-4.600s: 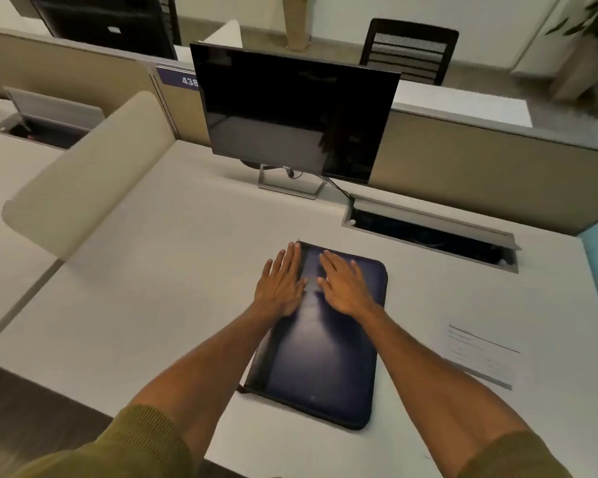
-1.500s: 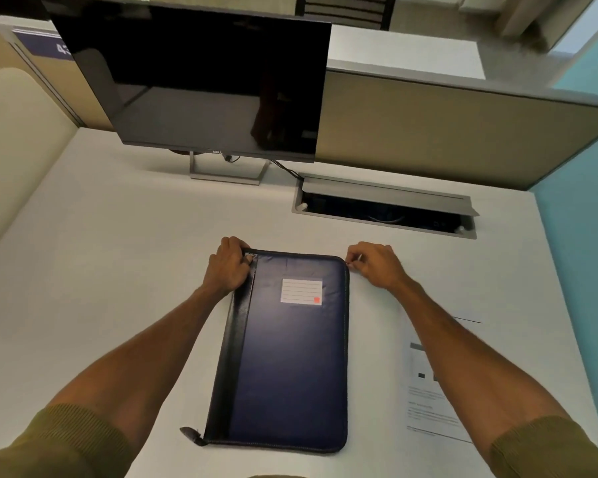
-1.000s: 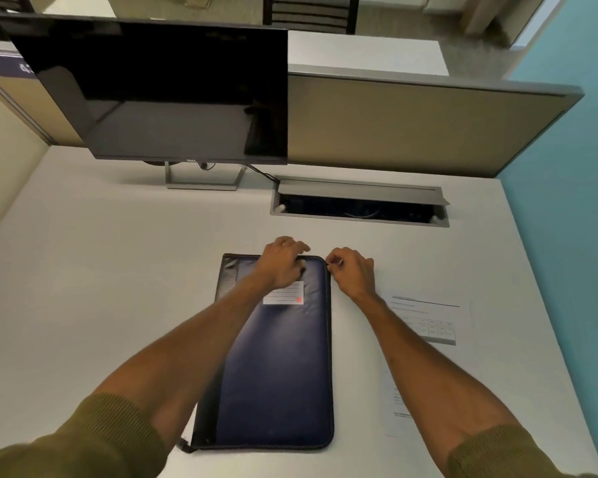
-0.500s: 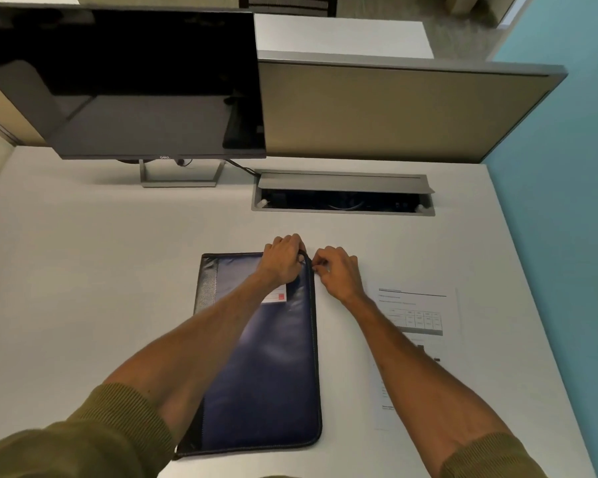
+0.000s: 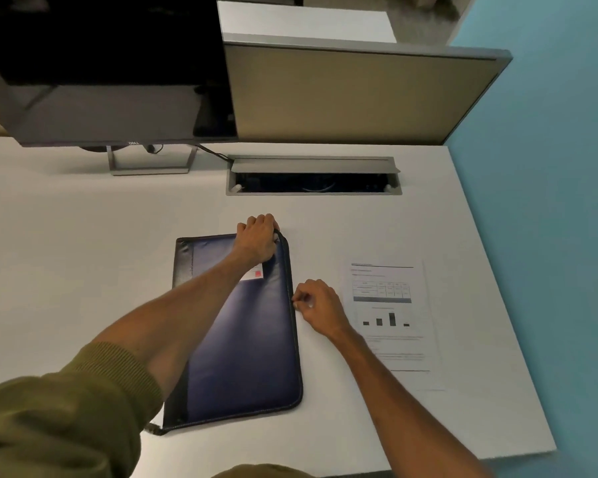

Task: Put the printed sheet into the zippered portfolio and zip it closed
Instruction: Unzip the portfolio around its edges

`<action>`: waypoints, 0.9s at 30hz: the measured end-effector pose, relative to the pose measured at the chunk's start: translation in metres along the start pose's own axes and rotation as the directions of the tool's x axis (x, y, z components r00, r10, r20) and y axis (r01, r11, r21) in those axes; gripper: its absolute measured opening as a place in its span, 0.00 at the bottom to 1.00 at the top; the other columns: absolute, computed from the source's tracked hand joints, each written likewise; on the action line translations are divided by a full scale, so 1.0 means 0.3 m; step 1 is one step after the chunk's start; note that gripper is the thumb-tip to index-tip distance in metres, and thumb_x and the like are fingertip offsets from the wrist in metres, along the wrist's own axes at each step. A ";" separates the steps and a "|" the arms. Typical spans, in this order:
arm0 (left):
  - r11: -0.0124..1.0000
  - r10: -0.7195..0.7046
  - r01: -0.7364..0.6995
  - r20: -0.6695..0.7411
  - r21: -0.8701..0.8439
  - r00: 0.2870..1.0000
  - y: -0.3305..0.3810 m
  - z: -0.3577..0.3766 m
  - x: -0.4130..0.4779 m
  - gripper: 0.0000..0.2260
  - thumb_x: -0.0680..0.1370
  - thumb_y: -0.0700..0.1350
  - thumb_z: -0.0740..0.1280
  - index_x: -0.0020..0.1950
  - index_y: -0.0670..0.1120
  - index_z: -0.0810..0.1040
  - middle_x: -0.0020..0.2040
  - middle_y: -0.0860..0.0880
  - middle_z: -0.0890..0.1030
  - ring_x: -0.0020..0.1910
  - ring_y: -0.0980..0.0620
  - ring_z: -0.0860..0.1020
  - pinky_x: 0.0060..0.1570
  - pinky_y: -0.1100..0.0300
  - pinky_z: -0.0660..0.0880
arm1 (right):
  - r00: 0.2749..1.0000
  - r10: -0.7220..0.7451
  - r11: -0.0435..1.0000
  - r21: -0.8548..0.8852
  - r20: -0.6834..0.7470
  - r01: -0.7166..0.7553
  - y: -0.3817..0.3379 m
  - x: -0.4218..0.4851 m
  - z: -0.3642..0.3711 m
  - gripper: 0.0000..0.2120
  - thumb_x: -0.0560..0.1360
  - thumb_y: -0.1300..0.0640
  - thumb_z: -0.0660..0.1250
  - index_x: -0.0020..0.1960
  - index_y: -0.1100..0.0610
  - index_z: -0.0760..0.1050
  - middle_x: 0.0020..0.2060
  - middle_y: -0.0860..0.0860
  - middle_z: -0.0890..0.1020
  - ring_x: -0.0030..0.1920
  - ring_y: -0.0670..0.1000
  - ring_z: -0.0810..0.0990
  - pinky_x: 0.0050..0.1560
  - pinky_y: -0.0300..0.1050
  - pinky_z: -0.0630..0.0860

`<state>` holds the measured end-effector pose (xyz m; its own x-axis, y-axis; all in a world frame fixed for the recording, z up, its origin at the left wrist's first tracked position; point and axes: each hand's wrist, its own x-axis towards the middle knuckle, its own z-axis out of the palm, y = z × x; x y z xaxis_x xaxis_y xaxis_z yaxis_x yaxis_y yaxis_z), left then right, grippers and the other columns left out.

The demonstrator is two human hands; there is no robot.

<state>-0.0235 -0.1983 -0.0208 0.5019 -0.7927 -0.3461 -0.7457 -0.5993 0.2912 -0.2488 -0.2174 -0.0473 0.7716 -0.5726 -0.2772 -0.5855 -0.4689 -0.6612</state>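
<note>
right hand (image 5: 317, 304) pinches the zipper pull on the portfolio (image 5: 242, 353); left hand (image 5: 258, 241) clamps its 12 o'clock corner; we unzip toward 6 o'clock.

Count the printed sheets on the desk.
1. The sheet lies flat on the desk, right of the portfolio. Others may be hidden inside it.

Olive-green ribbed-cuff sleeves (image 5: 94, 384) pushed up, forearms bare.
</note>
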 end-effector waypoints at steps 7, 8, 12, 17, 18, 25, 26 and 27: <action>0.997 -0.015 0.016 -0.006 0.076 1.000 0.028 -0.018 -0.045 0.17 0.86 0.41 0.63 0.75 0.42 0.69 0.75 0.41 0.73 0.75 0.39 0.71 0.76 0.43 0.67 | 0.999 -0.015 1.000 0.015 0.042 0.015 0.046 -0.201 0.051 0.03 0.79 0.62 0.72 0.52 0.59 0.83 0.50 0.53 0.85 0.53 0.52 0.80 0.56 0.49 0.80; 0.997 -0.014 0.016 -0.019 0.078 1.000 0.032 -0.014 -0.057 0.17 0.86 0.41 0.63 0.76 0.43 0.69 0.75 0.41 0.73 0.76 0.39 0.71 0.76 0.43 0.67 | 0.999 -0.011 1.000 0.014 0.031 0.010 0.046 -0.219 0.059 0.04 0.79 0.62 0.71 0.53 0.59 0.83 0.50 0.53 0.85 0.53 0.52 0.81 0.55 0.47 0.80; 0.993 0.082 -0.073 -0.099 0.090 0.992 0.060 0.017 -0.140 0.21 0.86 0.41 0.63 0.79 0.48 0.68 0.79 0.43 0.70 0.80 0.40 0.67 0.79 0.43 0.65 | 0.999 0.024 1.000 0.005 -0.040 -0.024 0.026 -0.249 0.081 0.06 0.81 0.65 0.67 0.54 0.60 0.82 0.50 0.54 0.85 0.51 0.52 0.81 0.51 0.45 0.79; 0.921 0.345 -0.361 0.123 0.147 0.931 0.084 0.093 -0.317 0.16 0.84 0.42 0.66 0.70 0.53 0.81 0.84 0.48 0.63 0.87 0.45 0.57 0.85 0.44 0.57 | 0.996 0.048 0.998 -0.027 -0.069 -0.050 0.011 -0.239 0.069 0.06 0.83 0.61 0.66 0.56 0.60 0.81 0.54 0.56 0.85 0.53 0.56 0.83 0.58 0.53 0.81; 0.902 0.371 -0.395 0.157 0.174 0.915 0.083 0.118 -0.356 0.15 0.84 0.44 0.67 0.69 0.53 0.82 0.85 0.49 0.62 0.88 0.46 0.55 0.86 0.44 0.55 | 0.996 0.053 0.998 -0.031 -0.069 -0.055 0.008 -0.234 0.063 0.07 0.84 0.59 0.66 0.58 0.60 0.81 0.55 0.56 0.84 0.54 0.56 0.83 0.59 0.52 0.81; 0.858 0.334 -0.392 0.218 0.331 0.917 0.070 0.195 -0.522 0.28 0.85 0.50 0.65 0.84 0.50 0.64 0.88 0.48 0.57 0.89 0.44 0.53 0.88 0.45 0.53 | 0.998 -0.014 0.998 -0.058 -0.058 0.011 -0.002 -0.213 0.045 0.10 0.85 0.56 0.66 0.61 0.60 0.81 0.57 0.57 0.85 0.56 0.57 0.84 0.62 0.52 0.81; 0.849 0.332 -0.393 0.223 0.353 0.917 0.075 0.192 -0.525 0.28 0.85 0.50 0.66 0.85 0.49 0.63 0.88 0.47 0.56 0.89 0.43 0.53 0.88 0.45 0.53 | 0.998 -0.020 0.998 -0.061 -0.053 0.016 -0.002 -0.218 0.048 0.10 0.85 0.56 0.66 0.60 0.60 0.81 0.57 0.57 0.85 0.56 0.57 0.83 0.63 0.52 0.80; 0.843 0.329 -0.396 0.232 0.366 0.915 0.081 0.189 -0.524 0.29 0.86 0.50 0.65 0.86 0.48 0.62 0.88 0.46 0.56 0.89 0.42 0.52 0.88 0.45 0.52 | 0.998 -0.026 0.998 -0.066 -0.049 0.023 -0.002 -0.225 0.053 0.10 0.85 0.56 0.66 0.60 0.61 0.81 0.57 0.57 0.85 0.55 0.57 0.83 0.64 0.53 0.80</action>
<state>-0.1453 -0.0820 -0.0098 0.1124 -0.8970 -0.4276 -0.9870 -0.1505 0.0562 -0.2964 -0.1678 -0.0393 0.7735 -0.5923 -0.2255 -0.5829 -0.5252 -0.6200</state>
